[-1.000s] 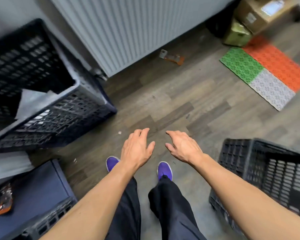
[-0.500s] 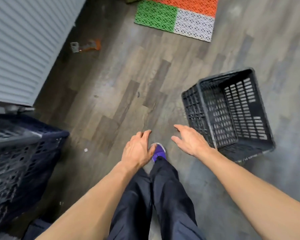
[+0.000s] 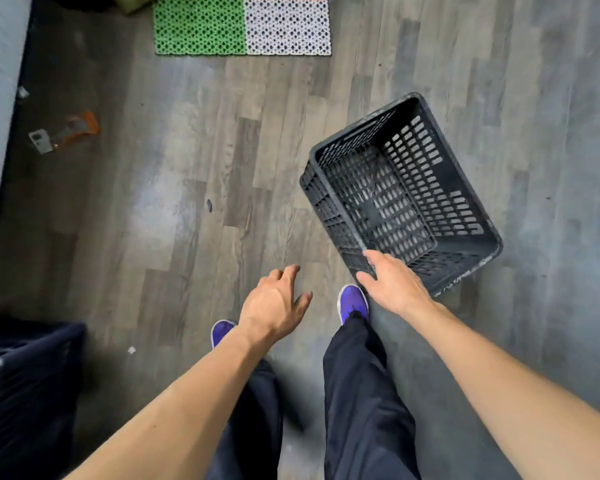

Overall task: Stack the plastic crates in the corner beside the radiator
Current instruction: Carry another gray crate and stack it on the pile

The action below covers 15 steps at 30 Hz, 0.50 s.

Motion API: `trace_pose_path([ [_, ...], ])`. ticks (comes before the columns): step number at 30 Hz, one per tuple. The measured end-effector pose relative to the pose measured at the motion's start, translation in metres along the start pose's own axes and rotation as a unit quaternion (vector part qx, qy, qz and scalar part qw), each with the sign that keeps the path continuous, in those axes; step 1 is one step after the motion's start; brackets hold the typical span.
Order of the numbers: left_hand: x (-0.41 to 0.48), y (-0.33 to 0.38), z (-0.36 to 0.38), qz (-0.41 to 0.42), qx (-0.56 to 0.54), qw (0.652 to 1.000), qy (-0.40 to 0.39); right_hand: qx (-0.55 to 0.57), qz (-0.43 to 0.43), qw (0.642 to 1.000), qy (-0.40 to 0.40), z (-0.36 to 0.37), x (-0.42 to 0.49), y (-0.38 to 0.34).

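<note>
Hands spread and empty, right hand [image 3: 395, 285] over near corner of black crate [image 3: 458, 188], left hand [image 3: 274, 303] beside.

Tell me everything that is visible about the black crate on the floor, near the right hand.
The black crate looks like hard plastic, rectangular, with slotted, perforated walls and a lattice bottom under a solid rim. It stands upright and open on the grey wood-look floor, turned at an angle to the planks, and it appears empty. The rim looks scuffed and dusty. The right hand, fingers spread, reaches over its nearest corner; whether it already touches the rim cannot be told. The left hand is apart from it.
</note>
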<state>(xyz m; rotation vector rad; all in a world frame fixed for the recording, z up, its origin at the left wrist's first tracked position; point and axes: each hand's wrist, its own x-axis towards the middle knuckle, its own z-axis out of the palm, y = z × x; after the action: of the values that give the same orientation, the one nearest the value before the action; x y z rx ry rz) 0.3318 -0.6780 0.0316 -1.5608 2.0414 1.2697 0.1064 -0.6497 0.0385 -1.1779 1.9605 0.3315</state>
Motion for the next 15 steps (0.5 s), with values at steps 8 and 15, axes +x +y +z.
trace_pose_path([
  [8,0.102,0.104,0.055,-0.046,-0.051,0.998,-0.011,-0.023,-0.024,0.999,-0.021,-0.037,0.074,0.101],
  [15,0.176,0.141,0.099,-0.122,-0.057,0.991,-0.009,-0.022,-0.019,1.0,-0.008,-0.067,0.147,0.165],
])
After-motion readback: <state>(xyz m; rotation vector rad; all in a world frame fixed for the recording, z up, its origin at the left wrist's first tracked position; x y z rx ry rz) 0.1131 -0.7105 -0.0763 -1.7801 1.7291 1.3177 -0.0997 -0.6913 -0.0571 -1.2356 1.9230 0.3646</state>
